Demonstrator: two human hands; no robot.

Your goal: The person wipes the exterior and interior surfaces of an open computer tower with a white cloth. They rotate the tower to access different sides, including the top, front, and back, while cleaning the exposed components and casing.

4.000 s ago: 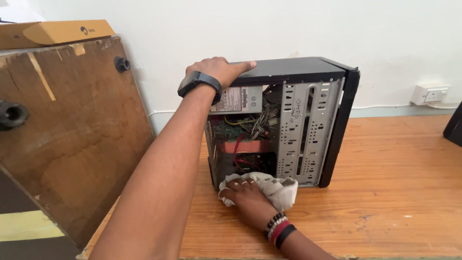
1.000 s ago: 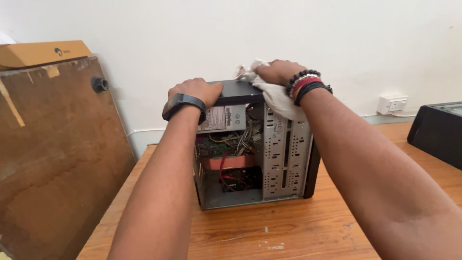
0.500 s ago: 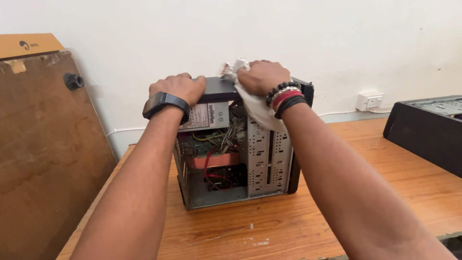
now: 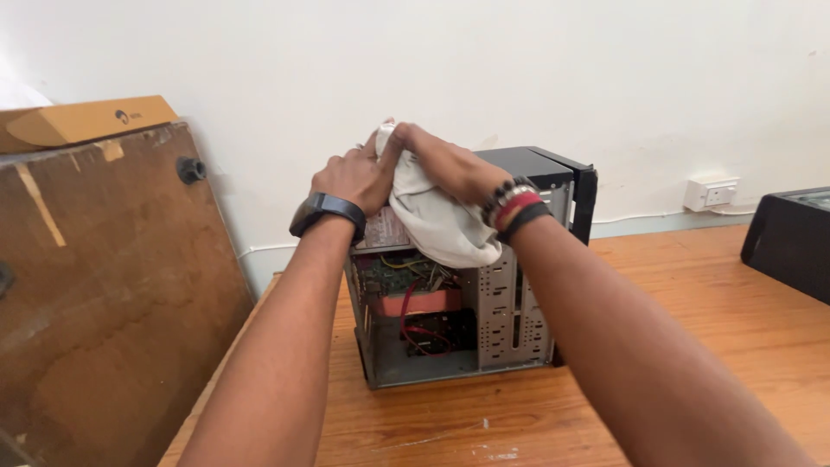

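Two hands, left hand (image 4: 350, 180), right hand (image 4: 441, 163), one white cloth (image 4: 437, 220), one open computer case (image 4: 484, 303)

— Where is room opening up for a hand?

— Right of the computer case (image 4: 484, 285), bare wooden table (image 4: 692, 329) is lying open until the black box (image 4: 791, 242). Lower left, a leaning wooden board (image 4: 104, 294) is crowding the case's side.

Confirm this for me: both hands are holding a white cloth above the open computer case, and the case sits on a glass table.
Not quite. Both the left hand and right hand do hold the white cloth above the open computer case, but the head view shows the table is wooden, not glass.
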